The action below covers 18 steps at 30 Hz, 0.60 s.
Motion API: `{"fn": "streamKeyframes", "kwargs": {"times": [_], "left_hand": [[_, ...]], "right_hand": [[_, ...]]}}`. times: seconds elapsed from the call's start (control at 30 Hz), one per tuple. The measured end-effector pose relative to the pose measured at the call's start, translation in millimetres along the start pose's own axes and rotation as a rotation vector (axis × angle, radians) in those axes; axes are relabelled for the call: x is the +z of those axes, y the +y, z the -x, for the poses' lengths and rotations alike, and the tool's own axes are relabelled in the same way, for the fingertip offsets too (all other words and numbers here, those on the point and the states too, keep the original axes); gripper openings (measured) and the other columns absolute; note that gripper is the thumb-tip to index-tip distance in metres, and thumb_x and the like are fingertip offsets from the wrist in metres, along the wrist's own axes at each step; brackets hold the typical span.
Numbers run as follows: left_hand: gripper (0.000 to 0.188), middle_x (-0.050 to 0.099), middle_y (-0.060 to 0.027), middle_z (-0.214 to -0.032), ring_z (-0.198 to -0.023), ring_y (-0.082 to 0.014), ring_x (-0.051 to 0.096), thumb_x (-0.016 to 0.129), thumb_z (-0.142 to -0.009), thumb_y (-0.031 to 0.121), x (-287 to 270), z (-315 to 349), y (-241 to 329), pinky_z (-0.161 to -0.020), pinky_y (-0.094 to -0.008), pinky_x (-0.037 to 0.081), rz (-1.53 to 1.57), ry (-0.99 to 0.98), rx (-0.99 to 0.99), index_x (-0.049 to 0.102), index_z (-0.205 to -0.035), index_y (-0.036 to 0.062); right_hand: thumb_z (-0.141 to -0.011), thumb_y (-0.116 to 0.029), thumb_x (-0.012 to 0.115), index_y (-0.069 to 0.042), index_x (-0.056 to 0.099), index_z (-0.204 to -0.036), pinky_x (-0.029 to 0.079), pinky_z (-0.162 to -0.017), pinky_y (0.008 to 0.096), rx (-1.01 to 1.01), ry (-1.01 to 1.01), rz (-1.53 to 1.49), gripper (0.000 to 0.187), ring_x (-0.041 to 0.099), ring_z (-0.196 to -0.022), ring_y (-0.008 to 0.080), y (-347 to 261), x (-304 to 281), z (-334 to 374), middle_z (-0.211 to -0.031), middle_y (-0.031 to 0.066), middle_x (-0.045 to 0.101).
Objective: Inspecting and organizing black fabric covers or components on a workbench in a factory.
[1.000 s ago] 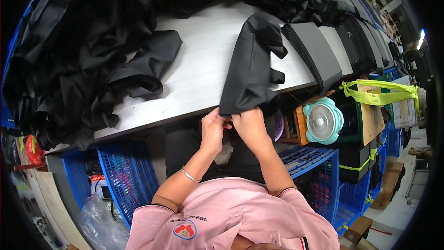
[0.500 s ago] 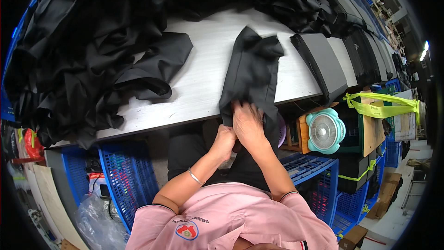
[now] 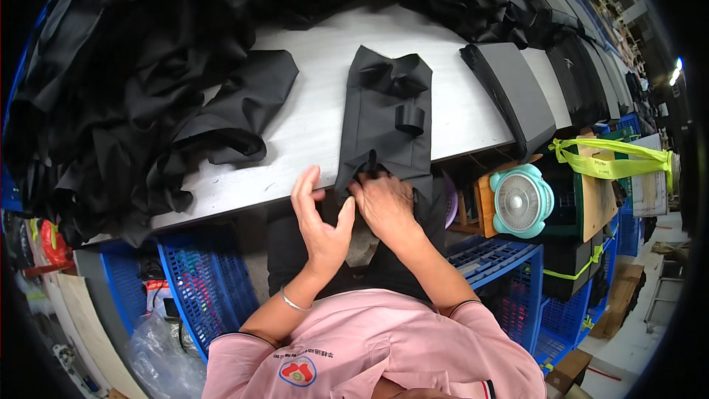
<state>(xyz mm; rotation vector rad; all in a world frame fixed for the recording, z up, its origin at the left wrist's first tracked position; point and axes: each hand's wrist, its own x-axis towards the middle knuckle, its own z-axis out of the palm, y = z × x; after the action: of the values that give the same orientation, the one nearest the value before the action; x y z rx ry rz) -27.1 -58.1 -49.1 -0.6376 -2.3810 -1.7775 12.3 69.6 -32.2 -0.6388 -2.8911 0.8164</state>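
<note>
A long black fabric piece point(image 3: 384, 114), folded flat like a sleeve or pouch, lies on the white table point(image 3: 317, 111) with its near end over the front edge. Its far end is crumpled, and a short black loop stands up on its right side. My right hand point(image 3: 385, 207) is closed on the near end, the fingertips partly hidden in the cloth. Just left of it, my left hand point(image 3: 321, 225) is open, thumb and fingers apart, close to the fabric's near left corner and holding nothing.
Heaps of black fabric point(image 3: 133, 103) cover the table's left and far sides. A stack of flat grey-black pieces point(image 3: 517, 96) lies at the right. Beyond the front edge are a turquoise fan point(image 3: 521, 201), a yellow-green strap point(image 3: 609, 161) and blue crates point(image 3: 203, 273).
My left hand has let go of the near end, opened and moved left. The fabric now lies flatter on the table, its loop in sight. My right hand has drawn slightly nearer.
</note>
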Motion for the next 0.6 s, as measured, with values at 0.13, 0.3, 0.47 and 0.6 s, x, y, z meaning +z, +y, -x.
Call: {"fn": "streamKeyframes", "kwargs": {"times": [0.13, 0.3, 0.47, 0.6], "left_hand": [[0.037, 0.067, -0.0129, -0.113, -0.102, -0.0296, 0.064, 0.067, -0.078, -0.009, 1, -29, 5, -0.086, -0.0367, 0.051, -0.006, -0.21, 0.105, 0.068, -0.113, 0.0034], [0.015, 0.064, -0.0039, -0.084, -0.062, -0.0047, 0.053, 0.074, -0.08, -0.009, -21, 1, 19, -0.054, -0.0212, 0.041, 0.206, -0.238, 0.01, 0.069, -0.09, 0.0024], [0.034, 0.067, -0.0054, -0.103, -0.084, -0.0094, 0.058, 0.063, -0.102, 0.019, -35, -6, 9, -0.075, -0.0207, 0.047, 0.437, -0.189, -0.325, 0.06, -0.127, -0.0038], [0.046, 0.065, -0.0051, -0.121, -0.107, -0.0096, 0.059, 0.062, -0.103, 0.028, -18, -28, -3, -0.092, -0.0264, 0.048, 0.77, -0.279, -0.601, 0.055, -0.137, -0.0029]], "right_hand": [[-0.097, -0.028, 0.057, -0.004, 0.065, -0.106, 0.052, -0.077, 0.0554, -0.046, -0.053, -0.03, 0.027, 0.068, -0.085, 0.0415, 5, 14, 8, -0.093, 0.0201, 0.068], [-0.088, -0.019, 0.061, -0.005, 0.065, -0.12, 0.049, -0.09, 0.0545, -0.536, 0.466, 0.359, 0.035, 0.065, -0.1, 0.0402, 38, 22, 9, -0.105, 0.0207, 0.066], [-0.085, -0.027, 0.065, -0.009, 0.07, -0.108, 0.051, -0.086, 0.051, -0.141, -0.012, 0.226, 0.03, 0.065, -0.096, 0.0368, 47, 36, 38, -0.101, 0.0181, 0.066], [-0.086, -0.021, 0.067, -0.005, 0.069, -0.094, 0.058, -0.065, 0.0375, -0.586, 0.162, 0.296, 0.018, 0.071, -0.073, 0.0261, 29, 28, 91, -0.075, 0.013, 0.067]]}}
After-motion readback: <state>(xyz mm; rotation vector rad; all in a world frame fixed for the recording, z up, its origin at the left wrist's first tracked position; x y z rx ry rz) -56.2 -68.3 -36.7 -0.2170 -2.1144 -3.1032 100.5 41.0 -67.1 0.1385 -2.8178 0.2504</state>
